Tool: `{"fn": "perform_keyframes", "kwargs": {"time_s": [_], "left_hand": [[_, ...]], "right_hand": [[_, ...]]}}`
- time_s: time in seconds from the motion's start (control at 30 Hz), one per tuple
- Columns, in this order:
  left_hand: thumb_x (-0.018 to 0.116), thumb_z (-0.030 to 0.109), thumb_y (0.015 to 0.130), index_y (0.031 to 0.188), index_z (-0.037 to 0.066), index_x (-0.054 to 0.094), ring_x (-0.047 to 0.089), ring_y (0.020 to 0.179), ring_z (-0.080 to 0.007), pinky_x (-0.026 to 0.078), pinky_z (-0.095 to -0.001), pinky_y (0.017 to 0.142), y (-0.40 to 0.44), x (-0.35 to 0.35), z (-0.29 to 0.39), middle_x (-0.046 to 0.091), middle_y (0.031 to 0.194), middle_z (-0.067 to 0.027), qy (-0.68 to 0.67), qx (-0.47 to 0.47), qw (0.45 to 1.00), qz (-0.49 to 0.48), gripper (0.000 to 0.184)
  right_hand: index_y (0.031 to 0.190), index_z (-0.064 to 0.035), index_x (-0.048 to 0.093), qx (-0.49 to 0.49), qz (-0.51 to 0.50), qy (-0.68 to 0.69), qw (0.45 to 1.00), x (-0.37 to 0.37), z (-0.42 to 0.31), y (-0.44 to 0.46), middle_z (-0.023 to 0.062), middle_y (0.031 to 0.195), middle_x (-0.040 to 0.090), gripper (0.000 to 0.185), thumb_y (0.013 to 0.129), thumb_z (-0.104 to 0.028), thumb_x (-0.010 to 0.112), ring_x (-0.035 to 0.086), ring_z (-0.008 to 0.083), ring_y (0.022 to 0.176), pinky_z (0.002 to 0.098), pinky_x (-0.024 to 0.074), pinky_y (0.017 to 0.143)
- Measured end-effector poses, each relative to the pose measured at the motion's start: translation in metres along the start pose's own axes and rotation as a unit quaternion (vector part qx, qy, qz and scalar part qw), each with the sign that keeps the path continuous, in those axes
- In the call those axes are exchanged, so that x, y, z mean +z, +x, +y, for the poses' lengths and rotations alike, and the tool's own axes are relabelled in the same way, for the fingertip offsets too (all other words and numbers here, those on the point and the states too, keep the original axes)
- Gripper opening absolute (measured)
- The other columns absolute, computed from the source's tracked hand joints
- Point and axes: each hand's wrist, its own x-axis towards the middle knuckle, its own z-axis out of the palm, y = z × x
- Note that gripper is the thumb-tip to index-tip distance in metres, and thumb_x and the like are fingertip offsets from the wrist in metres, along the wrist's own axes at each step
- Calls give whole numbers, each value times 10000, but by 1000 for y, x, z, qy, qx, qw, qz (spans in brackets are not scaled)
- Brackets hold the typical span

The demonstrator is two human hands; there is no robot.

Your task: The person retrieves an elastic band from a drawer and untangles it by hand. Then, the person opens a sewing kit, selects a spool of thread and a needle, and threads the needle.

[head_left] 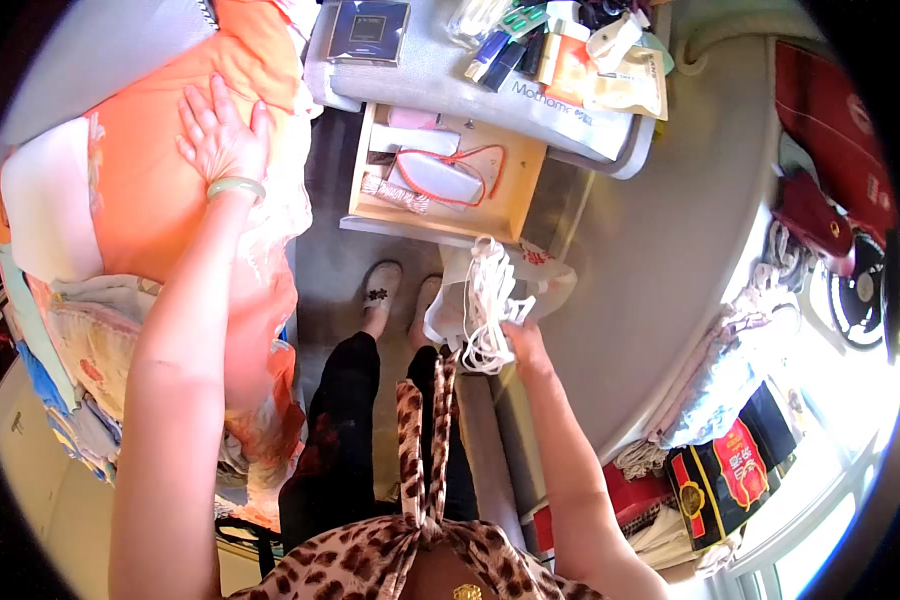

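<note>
My left hand (224, 140) lies flat with fingers spread on an orange cloth (145, 200), a pale bangle round its wrist. In my right hand (523, 343) is a bundle of white cables (488, 305), held in front of my body. A thin whitish plastic bag with red print (550, 285) hangs behind and beside the bundle. Just beyond it an open wooden drawer (525, 190) holds a white case (440, 178), a red cord (497, 160) and a few small packets.
A grey tabletop (420, 85) above the drawer carries a dark blue box (368, 32) and several bottles and packets. Folded clothes (95, 340) are at the left. Along the right wall are cloths, a black and red bag (735, 470) and a fan (858, 292).
</note>
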Motion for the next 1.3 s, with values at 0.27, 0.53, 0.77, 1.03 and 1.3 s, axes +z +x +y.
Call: {"fn": "perform_keyframes", "kwargs": {"time_s": [0.27,0.53,0.77,1.03,1.3], "left_hand": [[690,335,790,1374,87,384,435,1240,-324,349,-397,1017,-36,-81,7,409,1379,-189,-359,-27,919,-162,704],[782,204,704,1450,70,122,303,1319,-235,246,-391,1085,-218,-197,78,323,1408,-109,-733,-228,313,-559,1005],[678,85,779,1263,54,440,528,1072,-183,427,-331,918,-237,-200,67,542,1153,-54,-735,-402,305,-452,541],[607,-3,787,1220,-9,473,620,898,-196,518,-328,785,-210,-148,21,613,1057,-102,-717,-475,351,-370,453],[572,68,886,1070,-1,560,555,664,-83,456,-221,573,-77,-120,-67,594,810,-15,-655,-366,639,-170,197]], "right_hand": [[1165,26,524,0,-35,11,999,19,15,-73,87,1010,626,416,759,-62,549,606,183,876,308,469,791],[1248,-13,440,-215,-86,-106,967,87,-1,-106,153,1055,633,487,799,-105,605,629,279,923,352,487,795],[1430,-6,165,-236,-173,-360,886,128,-32,-139,246,1193,530,850,769,-212,658,599,304,980,346,473,841],[1309,-36,455,-244,-199,-130,940,84,-91,-129,67,1147,568,454,871,-57,572,564,107,936,252,453,785],[1211,-79,515,2,-120,-26,992,57,-66,1,41,1041,632,349,897,-232,540,606,143,864,283,455,753]]}}
